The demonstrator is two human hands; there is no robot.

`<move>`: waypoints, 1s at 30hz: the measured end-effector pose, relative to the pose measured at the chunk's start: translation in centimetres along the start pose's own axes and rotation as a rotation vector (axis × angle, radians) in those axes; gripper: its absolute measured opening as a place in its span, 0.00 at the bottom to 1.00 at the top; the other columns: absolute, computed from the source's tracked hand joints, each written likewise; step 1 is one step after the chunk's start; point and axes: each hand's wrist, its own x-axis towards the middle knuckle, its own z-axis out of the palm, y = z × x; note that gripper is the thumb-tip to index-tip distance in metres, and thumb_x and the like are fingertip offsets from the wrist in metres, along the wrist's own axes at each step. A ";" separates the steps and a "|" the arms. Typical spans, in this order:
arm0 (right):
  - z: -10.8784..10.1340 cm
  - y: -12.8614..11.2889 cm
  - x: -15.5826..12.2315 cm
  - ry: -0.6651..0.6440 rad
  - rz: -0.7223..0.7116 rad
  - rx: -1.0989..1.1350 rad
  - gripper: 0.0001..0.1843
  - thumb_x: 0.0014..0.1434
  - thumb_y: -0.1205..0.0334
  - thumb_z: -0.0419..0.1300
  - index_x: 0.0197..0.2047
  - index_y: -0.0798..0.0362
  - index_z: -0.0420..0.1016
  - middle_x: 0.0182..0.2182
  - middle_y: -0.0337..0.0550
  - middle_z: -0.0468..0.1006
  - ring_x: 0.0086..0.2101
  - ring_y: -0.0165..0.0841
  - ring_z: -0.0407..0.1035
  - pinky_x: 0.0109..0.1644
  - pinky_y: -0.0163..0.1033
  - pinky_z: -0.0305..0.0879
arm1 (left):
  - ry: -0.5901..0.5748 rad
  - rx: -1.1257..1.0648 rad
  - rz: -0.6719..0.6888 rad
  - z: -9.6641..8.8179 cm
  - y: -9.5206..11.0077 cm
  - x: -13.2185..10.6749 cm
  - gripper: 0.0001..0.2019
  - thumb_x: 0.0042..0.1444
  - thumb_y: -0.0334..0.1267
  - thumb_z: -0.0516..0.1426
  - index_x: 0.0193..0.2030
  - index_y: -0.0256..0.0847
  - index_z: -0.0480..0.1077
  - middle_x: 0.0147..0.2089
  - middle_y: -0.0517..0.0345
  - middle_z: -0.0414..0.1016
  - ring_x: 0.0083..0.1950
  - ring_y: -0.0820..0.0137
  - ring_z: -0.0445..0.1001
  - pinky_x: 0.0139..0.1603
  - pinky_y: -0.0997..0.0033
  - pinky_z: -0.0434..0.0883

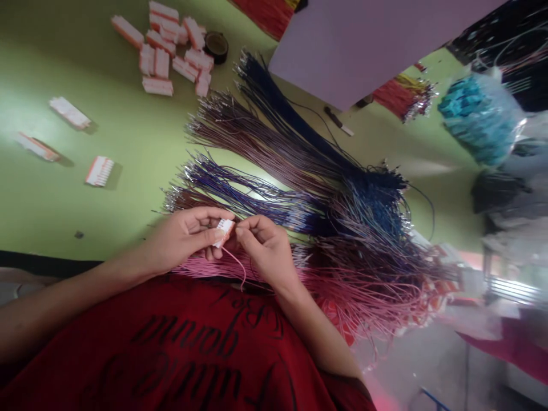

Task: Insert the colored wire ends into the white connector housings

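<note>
My left hand point(182, 237) pinches a small white and orange wire connector point(224, 228) between thumb and fingers, just above the table's near edge. From the connector's lower end a single pink wire point(240, 266) hangs in a curve. Close beside its right face is my right hand point(272, 248), thumb and forefinger pressed together; whatever they grip is too small to make out. Beneath and behind both hands lie bundles of pink wires point(355, 285), purple-blue wires point(252, 194) and brown wires point(265, 145) with metal terminals at their ends.
Several white and orange connectors point(162, 34) are piled at the back left beside a roll of black tape point(216, 47). Three more lie nearer on the green table point(141, 137). Dark blue wires point(295, 114), a marker-like tool point(339, 121), a purple panel point(342, 45) and a bag of teal pieces point(479, 114) are farther right.
</note>
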 end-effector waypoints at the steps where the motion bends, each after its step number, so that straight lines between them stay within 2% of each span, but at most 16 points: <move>1: 0.0 0.1 0.1 -0.004 0.004 0.008 0.09 0.62 0.54 0.63 0.33 0.48 0.72 0.26 0.38 0.81 0.29 0.34 0.77 0.37 0.39 0.76 | -0.003 0.006 -0.004 0.0 0.0 0.1 0.20 0.54 0.42 0.70 0.52 0.39 0.76 0.29 0.62 0.79 0.28 0.68 0.78 0.33 0.66 0.77; 5: 0.1 0.6 0.3 -0.010 0.018 0.020 0.10 0.63 0.54 0.63 0.33 0.48 0.70 0.24 0.38 0.81 0.26 0.34 0.76 0.34 0.40 0.76 | -0.043 0.067 -0.044 -0.1 0.1 0.3 0.20 0.55 0.43 0.71 0.51 0.39 0.76 0.28 0.63 0.79 0.28 0.68 0.77 0.33 0.66 0.77; 10: -0.6 0.1 0.2 -0.073 0.043 0.032 0.10 0.66 0.53 0.64 0.35 0.49 0.74 0.26 0.38 0.83 0.27 0.33 0.79 0.36 0.39 0.77 | 0.019 0.034 -0.030 -0.2 0.4 0.6 0.19 0.54 0.43 0.71 0.50 0.40 0.76 0.31 0.62 0.80 0.28 0.70 0.77 0.31 0.68 0.76; 12: -1.4 0.1 0.5 -0.015 -0.083 -0.083 0.11 0.69 0.53 0.62 0.36 0.49 0.77 0.29 0.41 0.85 0.30 0.34 0.80 0.40 0.41 0.78 | 0.036 0.028 -0.028 -0.2 0.4 0.6 0.20 0.54 0.44 0.72 0.50 0.40 0.75 0.30 0.62 0.79 0.27 0.69 0.77 0.29 0.69 0.75; 16: -3.4 1.2 2.6 0.269 -0.462 -0.615 0.09 0.67 0.63 0.62 0.34 0.48 0.81 0.36 0.48 0.85 0.40 0.40 0.77 0.50 0.49 0.74 | 0.037 0.045 -0.054 -0.3 0.3 0.8 0.22 0.55 0.47 0.72 0.51 0.40 0.75 0.30 0.62 0.79 0.28 0.68 0.78 0.28 0.69 0.74; 19: -4.9 2.2 3.8 0.319 -0.546 -0.839 0.11 0.64 0.69 0.61 0.32 0.48 0.81 0.35 0.47 0.84 0.39 0.41 0.75 0.49 0.50 0.71 | 0.043 0.051 -0.060 -0.5 0.1 0.9 0.23 0.55 0.48 0.72 0.52 0.40 0.75 0.30 0.61 0.79 0.28 0.68 0.78 0.27 0.69 0.74; 22: -6.5 2.0 2.7 0.361 -0.623 -0.708 0.10 0.65 0.68 0.62 0.35 0.47 0.82 0.37 0.45 0.85 0.40 0.41 0.78 0.50 0.49 0.73 | 0.034 0.041 -0.054 -0.8 -0.1 0.9 0.22 0.56 0.47 0.72 0.52 0.40 0.75 0.30 0.61 0.79 0.27 0.69 0.78 0.26 0.70 0.73; 24: -7.4 0.9 0.9 0.452 -0.578 -0.533 0.07 0.66 0.66 0.64 0.38 0.47 0.83 0.37 0.42 0.86 0.39 0.39 0.80 0.48 0.47 0.75 | 0.025 0.036 -0.058 -0.7 -0.2 0.9 0.23 0.55 0.46 0.72 0.53 0.39 0.76 0.31 0.60 0.79 0.27 0.69 0.78 0.26 0.70 0.72; 26: -7.3 -0.7 -0.9 0.504 -0.507 -0.384 0.05 0.65 0.66 0.67 0.40 0.46 0.83 0.35 0.39 0.86 0.35 0.36 0.80 0.43 0.43 0.75 | 0.008 0.033 -0.073 -0.5 -0.3 1.0 0.25 0.55 0.46 0.73 0.56 0.38 0.76 0.31 0.61 0.79 0.26 0.68 0.78 0.26 0.70 0.72; 27: -6.8 -1.5 -1.7 0.471 -0.496 -0.333 0.05 0.64 0.66 0.68 0.40 0.46 0.84 0.34 0.38 0.86 0.34 0.34 0.79 0.41 0.41 0.75 | -0.003 0.027 -0.081 -0.2 -0.3 1.1 0.27 0.55 0.47 0.73 0.58 0.38 0.76 0.30 0.61 0.78 0.26 0.68 0.78 0.26 0.70 0.71; 28: -6.0 -2.3 -2.2 0.383 -0.504 -0.299 0.06 0.63 0.67 0.69 0.39 0.45 0.84 0.33 0.37 0.86 0.33 0.33 0.79 0.40 0.39 0.74 | -0.012 0.013 -0.080 0.0 -0.4 1.3 0.28 0.55 0.47 0.74 0.58 0.38 0.76 0.30 0.61 0.78 0.26 0.68 0.78 0.27 0.69 0.72; 30: -3.9 -3.5 -2.3 0.084 -0.531 -0.256 0.07 0.63 0.68 0.69 0.38 0.45 0.85 0.33 0.35 0.86 0.32 0.31 0.79 0.40 0.37 0.75 | 0.002 -0.032 -0.040 0.5 -0.4 1.5 0.29 0.51 0.49 0.75 0.56 0.38 0.77 0.32 0.59 0.80 0.31 0.66 0.80 0.31 0.68 0.75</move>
